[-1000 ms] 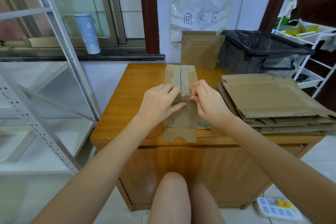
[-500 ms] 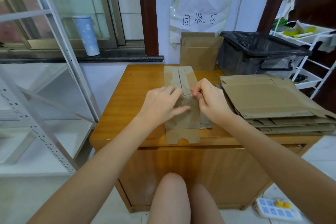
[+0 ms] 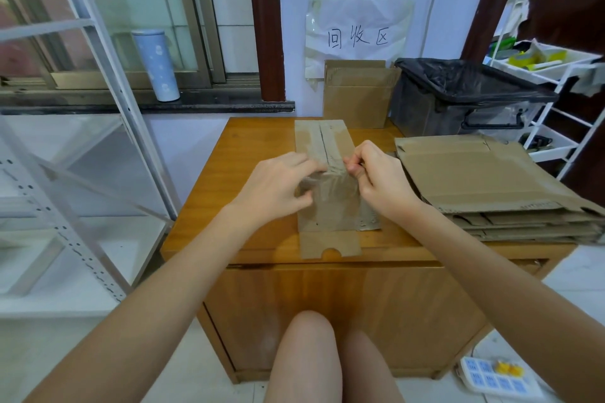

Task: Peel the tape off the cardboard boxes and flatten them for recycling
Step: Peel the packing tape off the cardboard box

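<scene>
- The small flattened cardboard box (image 3: 330,206) lies lengthwise on the wooden table (image 3: 209,206), straight in front of the person, its near flap with the half-round notch reaching the front edge.
- The left hand (image 3: 278,186) rests on the left side of the box with the fingers bent, fingertips at the central seam; this looks meant to pin the card down so it does not lift when the tape is pulled. I cannot tell whether those fingers also hold a fold of film.
- The right hand (image 3: 376,177) has its grip closed tight, thumb and forefinger pinching the clear tape (image 3: 330,186) at the seam, a loose crinkled sheet of it lying over the box between the 2 hands.
- A strip of tape seems to run on along the seam toward the far end of the box, so the peeling looks only partly done.
- The stack of flattened boxes (image 3: 484,183) sits on the right of the table, near the working hand, probably as the pile this box will join.
- Behind the table, 1 box (image 3: 357,95) stands against the wall beside the bin with a black liner (image 3: 465,95), within reach for discarding tape.
- Clear film tears easily, so a low, steady pull along the seam would suit.
</scene>
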`<state>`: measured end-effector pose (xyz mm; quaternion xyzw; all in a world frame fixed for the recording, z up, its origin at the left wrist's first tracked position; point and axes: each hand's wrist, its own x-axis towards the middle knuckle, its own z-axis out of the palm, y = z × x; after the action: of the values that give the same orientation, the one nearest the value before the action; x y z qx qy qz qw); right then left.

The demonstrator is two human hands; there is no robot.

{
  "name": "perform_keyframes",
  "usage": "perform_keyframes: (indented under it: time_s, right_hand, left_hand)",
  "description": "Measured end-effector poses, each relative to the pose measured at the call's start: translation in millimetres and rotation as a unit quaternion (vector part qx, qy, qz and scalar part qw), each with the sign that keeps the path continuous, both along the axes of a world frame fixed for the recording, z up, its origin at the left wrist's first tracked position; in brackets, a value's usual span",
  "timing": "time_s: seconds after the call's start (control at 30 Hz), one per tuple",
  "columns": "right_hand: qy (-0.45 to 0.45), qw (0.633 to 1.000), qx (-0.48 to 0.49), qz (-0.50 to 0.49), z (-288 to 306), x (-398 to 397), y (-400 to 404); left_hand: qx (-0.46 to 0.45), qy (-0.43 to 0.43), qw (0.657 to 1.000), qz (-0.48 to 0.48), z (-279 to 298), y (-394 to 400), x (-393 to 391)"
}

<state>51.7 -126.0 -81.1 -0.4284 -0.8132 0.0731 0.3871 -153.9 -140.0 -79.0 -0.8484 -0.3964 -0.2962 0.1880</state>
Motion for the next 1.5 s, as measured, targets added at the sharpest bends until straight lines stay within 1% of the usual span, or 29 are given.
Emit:
perform_keyframes:
  time_s: [0.1,0.2,0.3,0.43,0.53,0.63,0.7,0.73,0.8,0.87,0.93,1.03,1.2,1.3,1.4,1.5]
  right_hand:
    - [0.006,1.0,-0.018,-0.003,0,-1,-1]
    - [0.041,0.997,-0.057,-0.018,1,1,-1]
    - [0.013,0.999,-0.049,-0.013,4,1,0]
    - [0.025,0.998,-0.064,-0.003,6,2,-2]
    - [0.06,0.995,-0.081,0.019,6,4,-1]
    - [0.102,0.988,-0.101,0.065,3,11,-1]
    - [0.09,0.988,-0.096,0.085,0,16,-3]
    - [0.069,0.991,-0.078,0.082,-2,17,-4]
    - [0.036,0.998,-0.037,0.034,-8,15,-5]
    - [0.062,0.997,-0.036,-0.04,-11,11,-6]
    - [0.094,0.989,-0.082,-0.084,-12,8,-7]
    - [0.078,0.99,-0.071,-0.094,-10,7,-10]
    - [-0.009,0.99,-0.028,-0.135,-7,5,-15]
    - [-0.009,0.989,-0.047,-0.141,-5,2,-14]
    - [-0.01,0.991,-0.074,-0.112,-2,5,-13]
    - [-0.009,0.992,-0.081,-0.093,-2,10,-15]
  left_hand:
    - [0.008,0.009,1.0,0.009,1,-2,1]
    - [0.011,0.007,1.0,0.011,-2,1,4]
    - [0.031,-0.01,0.999,0.024,-2,6,5]
    - [0.023,-0.029,0.999,0.012,0,10,7]
    - [0.021,-0.072,0.997,0.008,-2,8,6]
    - [-0.004,-0.092,0.995,0.023,0,7,9]
    - [-0.016,-0.092,0.995,0.035,2,9,10]
    - [-0.023,-0.088,0.995,0.042,3,9,10]
    - [-0.037,-0.084,0.994,0.056,5,10,11]
    - [-0.055,-0.086,0.992,0.07,8,10,12]
    - [-0.07,-0.086,0.99,0.082,10,11,12]
    - [-0.081,-0.085,0.989,0.091,11,12,13]
    - [-0.093,-0.085,0.987,0.102,12,12,15]
    - [-0.097,-0.072,0.987,0.105,15,12,14]
    - [-0.103,-0.068,0.987,0.106,16,12,13]
    - [-0.108,-0.072,0.986,0.105,16,14,14]
